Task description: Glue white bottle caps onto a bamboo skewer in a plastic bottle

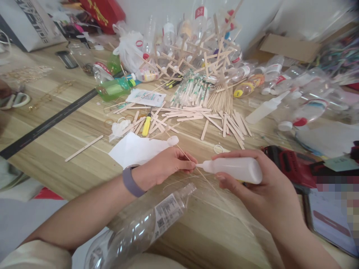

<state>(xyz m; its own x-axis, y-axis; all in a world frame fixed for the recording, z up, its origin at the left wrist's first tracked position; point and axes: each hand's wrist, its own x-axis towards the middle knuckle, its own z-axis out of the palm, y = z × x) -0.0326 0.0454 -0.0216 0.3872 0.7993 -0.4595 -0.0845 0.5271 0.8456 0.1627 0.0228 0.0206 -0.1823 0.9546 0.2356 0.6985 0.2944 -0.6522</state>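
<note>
Between the thumb and fingers of my left hand (179, 160) is a thin wooden stick (206, 180), pinched and slanting down to the right. A small whitish rounded piece (173, 140) shows near the stick's upper end. My right hand (260, 186) is wrapped round a white glue bottle (238, 169), held on its side. The bottle's narrow nozzle points left and meets the stick right by my left fingertips. Below my left forearm lies a clear plastic bottle (131, 235) with a label, its neck toward my hands. A white paper sheet (137, 147) lies beyond my left wrist.
Flat wooden sticks (193, 112) and a yellow-handled screwdriver (146, 125) lie ahead. Behind them stand many plastic bottles (168, 33). A second glue bottle (266, 108), a red power tool (291, 166) and a phone (331, 220) are at right. Someone's hand (5, 89) shows at far left.
</note>
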